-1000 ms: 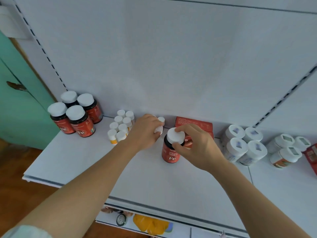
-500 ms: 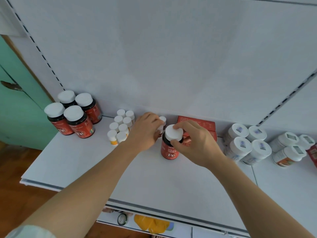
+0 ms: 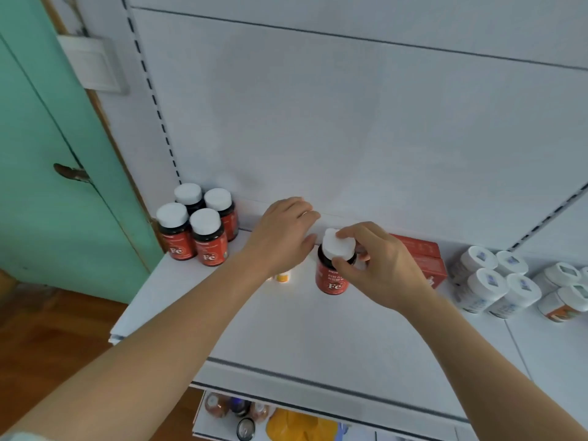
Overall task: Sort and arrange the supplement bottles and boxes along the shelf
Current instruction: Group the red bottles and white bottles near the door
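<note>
My right hand pinches the bottle cap; my left hand, fingers curled, could topple hidden small bottles beneath.

"Fe" on red labels: held bottle + two front bottles at left; rest unreadable.

- The left arm reaches forward from the lower left, forearm bare.
- The left hand lies palm down with fingers curled forward and down; what they touch is hidden.
- The right arm comes in from the lower right.
- The right hand pinches a bottle by its cap, thumb in front, fingers over the top.
</note>
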Demonstrator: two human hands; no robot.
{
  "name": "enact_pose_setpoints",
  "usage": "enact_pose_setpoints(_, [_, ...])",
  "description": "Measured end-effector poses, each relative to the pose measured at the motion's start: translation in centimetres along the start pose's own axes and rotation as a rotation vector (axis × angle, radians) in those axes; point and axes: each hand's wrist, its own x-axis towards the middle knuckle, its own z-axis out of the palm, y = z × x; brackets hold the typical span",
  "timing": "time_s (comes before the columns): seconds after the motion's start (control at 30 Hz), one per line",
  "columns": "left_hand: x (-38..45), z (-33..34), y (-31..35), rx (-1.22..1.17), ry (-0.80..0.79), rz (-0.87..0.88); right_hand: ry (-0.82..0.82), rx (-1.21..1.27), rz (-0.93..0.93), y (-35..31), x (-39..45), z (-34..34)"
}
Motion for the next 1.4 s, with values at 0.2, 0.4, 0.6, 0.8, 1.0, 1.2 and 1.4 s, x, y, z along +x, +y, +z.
enact_pose_setpoints(0.2, [-4.8,-6.5,-5.0,-0.051,0.022,-0.001,0.053,0.000,0.033,-7.7,0.7,4.2])
enact_pose_setpoints(0.4, [-11.4,-11.4,-10.8,-0.020,0.031,-0.088,0.094,-0.005,0.042,-14.4,2.5,10.6])
enact_pose_setpoints(0.6, [-14.7,-13.3,-14.7,-0.013,-0.005,-0.214,0.060,0.009,-0.002,-17.7,4.8,16.0])
enact_pose_setpoints(0.8, [-16.0,-13.1,-17.1,-0.038,-0.058,-0.325,0.042,-0.028,-0.044,-18.6,6.8,19.7])
enact_pose_setpoints(1.0, [-16.5,-12.2,-18.6,-0.069,-0.093,-0.351,0.024,-0.016,-0.033,-18.7,7.1,21.9])
enact_pose_setpoints(1.2, [-16.1,-11.7,-20.3,-0.127,-0.130,-0.303,0.056,-0.076,0.049,-19.5,7.2,23.0])
enact_pose_setpoints(1.4, [-15.8,-11.6,-21.5,-0.200,-0.145,-0.236,0.114,-0.091,0.098,-20.4,7.3,23.8])
